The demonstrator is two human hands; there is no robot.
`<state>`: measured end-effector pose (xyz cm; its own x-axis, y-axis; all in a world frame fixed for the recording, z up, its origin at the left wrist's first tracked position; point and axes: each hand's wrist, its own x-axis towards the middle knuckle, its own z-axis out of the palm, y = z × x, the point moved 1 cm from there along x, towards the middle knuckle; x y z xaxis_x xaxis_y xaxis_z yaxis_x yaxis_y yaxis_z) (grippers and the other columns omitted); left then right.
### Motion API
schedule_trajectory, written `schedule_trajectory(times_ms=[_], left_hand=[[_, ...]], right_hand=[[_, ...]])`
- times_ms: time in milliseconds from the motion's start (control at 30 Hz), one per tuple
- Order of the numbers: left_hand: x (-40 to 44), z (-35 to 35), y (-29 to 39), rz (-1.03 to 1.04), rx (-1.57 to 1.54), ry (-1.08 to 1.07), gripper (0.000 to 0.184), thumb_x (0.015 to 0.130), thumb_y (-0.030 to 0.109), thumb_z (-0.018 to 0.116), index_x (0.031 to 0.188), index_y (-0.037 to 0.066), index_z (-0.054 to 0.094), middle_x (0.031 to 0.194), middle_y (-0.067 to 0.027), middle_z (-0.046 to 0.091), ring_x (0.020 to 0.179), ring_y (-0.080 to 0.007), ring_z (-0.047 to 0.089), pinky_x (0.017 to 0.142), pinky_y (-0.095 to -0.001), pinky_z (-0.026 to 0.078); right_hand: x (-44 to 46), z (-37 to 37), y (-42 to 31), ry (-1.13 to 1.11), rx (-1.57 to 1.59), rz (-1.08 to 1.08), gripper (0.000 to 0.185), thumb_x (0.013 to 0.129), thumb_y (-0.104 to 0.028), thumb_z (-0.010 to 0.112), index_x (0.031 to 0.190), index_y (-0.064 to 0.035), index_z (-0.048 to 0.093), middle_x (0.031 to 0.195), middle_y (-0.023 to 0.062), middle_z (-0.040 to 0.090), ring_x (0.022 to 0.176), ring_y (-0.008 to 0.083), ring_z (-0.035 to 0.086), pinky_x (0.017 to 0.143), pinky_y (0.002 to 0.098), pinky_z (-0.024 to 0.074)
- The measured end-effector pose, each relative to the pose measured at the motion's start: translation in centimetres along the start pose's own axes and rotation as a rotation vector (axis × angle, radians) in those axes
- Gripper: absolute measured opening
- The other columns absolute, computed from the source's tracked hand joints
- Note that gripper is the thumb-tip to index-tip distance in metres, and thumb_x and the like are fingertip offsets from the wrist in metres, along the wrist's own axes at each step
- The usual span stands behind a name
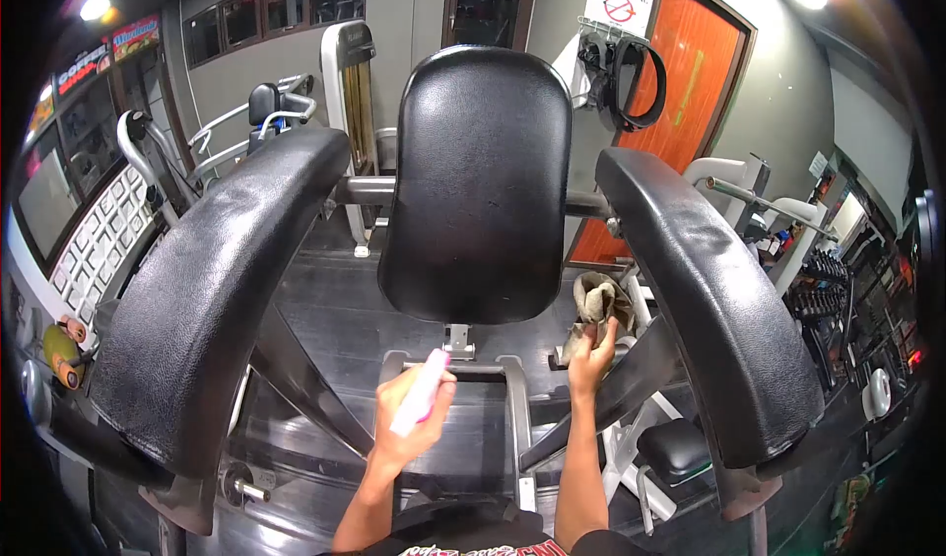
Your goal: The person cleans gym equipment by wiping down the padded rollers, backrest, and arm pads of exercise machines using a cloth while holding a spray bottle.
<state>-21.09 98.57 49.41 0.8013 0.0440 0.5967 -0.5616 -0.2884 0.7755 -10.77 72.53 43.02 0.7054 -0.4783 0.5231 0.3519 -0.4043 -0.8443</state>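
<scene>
In front of me stands a gym machine with a black padded backrest [480, 181] and two black arm pads, the left pad [222, 290] and the right pad [714, 300]. My left hand [396, 423], below the backrest, is closed around a slim white-and-pink bottle [422, 393]; glare hides its details. A crumpled beige cloth [597, 305] is gripped in my right hand [593, 357], between the backrest and the right pad. The cloth hangs over the fingers, close to the frame of the machine.
Grey metal frame bars [518, 408] run low between my arms. Behind the right pad is an orange door [695, 83], with a black weight belt [641, 88] hanging beside it. A small black seat [675, 450] is at the lower right, and a dumbbell rack [823, 285] stands farther right.
</scene>
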Motion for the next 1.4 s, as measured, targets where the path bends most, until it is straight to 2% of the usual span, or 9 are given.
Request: schedule_trajectory(times_ms=[167, 233, 333, 500, 800, 867, 933, 1167, 1400], left_hand=[[-1.0, 1.9, 1.2, 0.010, 0.019, -0.040, 0.012, 0.085, -0.004, 0.061, 0.097, -0.005, 0.060, 0.063, -0.0037, 0.059, 0.050, -0.0077, 0.057, 0.047, -0.0230, 0.044], [-2.3, 2.0, 1.4, -0.193, -0.084, 0.071, 0.011, 0.086, -0.005, 0.060, 0.097, -0.006, 0.059, 0.063, -0.0048, 0.059, 0.050, -0.0080, 0.057, 0.047, -0.0228, 0.044], [-4.7, 1.1, -0.2, -0.302, -0.077, 0.176, 0.010, 0.087, -0.005, 0.058, 0.097, -0.007, 0.058, 0.063, -0.0059, 0.058, 0.050, -0.0082, 0.057, 0.046, -0.0227, 0.044], [-6.7, -0.4, -0.7, -0.204, 0.102, 0.173, 0.006, 0.086, -0.005, 0.057, 0.093, -0.006, 0.058, 0.064, -0.0058, 0.058, 0.050, -0.0092, 0.057, 0.046, -0.0231, 0.044], [-6.1, -1.8, -1.0, -0.257, -0.150, 0.128, 0.018, 0.083, -0.002, 0.065, 0.101, -0.002, 0.063, 0.070, -0.0049, 0.062, 0.053, -0.0079, 0.058, 0.048, -0.0233, 0.045], [-5.7, -2.5, -1.2, -0.236, -0.113, 0.092, 0.017, 0.084, -0.001, 0.065, 0.100, -0.002, 0.063, 0.072, -0.0044, 0.063, 0.053, -0.0078, 0.059, 0.048, -0.0231, 0.046], [-5.3, -3.0, -1.9, -0.252, -0.131, 0.082, 0.016, 0.084, -0.001, 0.065, 0.100, -0.002, 0.064, 0.072, -0.0044, 0.063, 0.054, -0.0079, 0.059, 0.048, -0.0230, 0.046], [-4.2, -4.5, -3.5, -0.211, -0.110, 0.012, 0.021, 0.084, -0.001, 0.064, 0.105, -0.002, 0.063, 0.077, -0.0059, 0.065, 0.056, -0.0093, 0.061, 0.050, -0.0233, 0.048], [-3.7, -4.9, -4.4, -0.134, -0.124, -0.011, 0.034, 0.086, -0.002, 0.061, 0.120, -0.002, 0.056, 0.083, -0.0080, 0.065, 0.055, -0.0097, 0.060, 0.049, -0.0235, 0.048]], right_hand=[[-0.2, -0.7, 0.6, -0.024, 0.016, 0.031, 0.053, 0.096, -0.020, 0.053, 0.134, 0.0132, 0.037, 0.140, 0.0277, 0.042, 0.130, 0.0350, 0.042, 0.108, 0.0359, 0.0307], [-0.3, -0.7, 1.8, -0.037, 0.027, 0.059, 0.053, 0.096, -0.019, 0.053, 0.134, 0.0133, 0.036, 0.141, 0.0272, 0.040, 0.130, 0.0344, 0.041, 0.108, 0.0354, 0.0305], [-0.8, -0.1, 4.1, 0.103, 0.011, -0.069, 0.043, 0.095, -0.017, 0.053, 0.128, 0.0101, 0.044, 0.125, 0.0245, 0.055, 0.117, 0.0340, 0.053, 0.099, 0.0364, 0.0385], [-1.1, 1.2, -0.4, -0.070, 0.143, 0.107, 0.052, 0.095, -0.012, 0.052, 0.136, 0.0143, 0.032, 0.138, 0.0254, 0.043, 0.127, 0.0286, 0.045, 0.105, 0.0328, 0.0333], [6.6, 8.5, -12.6, 0.184, -0.094, -0.628, 0.046, 0.087, -0.012, 0.063, 0.131, -0.0051, 0.050, 0.140, 0.0250, 0.040, 0.130, 0.0435, 0.037, 0.108, 0.0495, 0.0289], [10.2, 12.0, -13.9, 0.140, 0.011, -0.603, 0.040, 0.089, -0.015, 0.060, 0.128, -0.0072, 0.053, 0.142, 0.0223, 0.040, 0.132, 0.0426, 0.035, 0.109, 0.0518, 0.0279], [11.8, 15.9, -16.1, 0.165, -0.313, -0.612, 0.034, 0.091, -0.017, 0.056, 0.124, -0.0097, 0.057, 0.141, 0.0183, 0.043, 0.133, 0.0380, 0.035, 0.109, 0.0507, 0.0274], [5.8, 24.4, -20.2, -0.181, -0.358, -1.181, 0.027, 0.080, -0.013, 0.058, 0.106, -0.0179, 0.065, 0.122, 0.0063, 0.058, 0.121, 0.0249, 0.049, 0.096, 0.0410, 0.0422], [7.4, 19.8, -17.4, -0.115, -0.332, -1.111, 0.027, 0.073, -0.004, 0.059, 0.098, -0.0100, 0.066, 0.100, 0.0084, 0.061, 0.098, 0.0289, 0.060, 0.086, 0.0417, 0.0484]])
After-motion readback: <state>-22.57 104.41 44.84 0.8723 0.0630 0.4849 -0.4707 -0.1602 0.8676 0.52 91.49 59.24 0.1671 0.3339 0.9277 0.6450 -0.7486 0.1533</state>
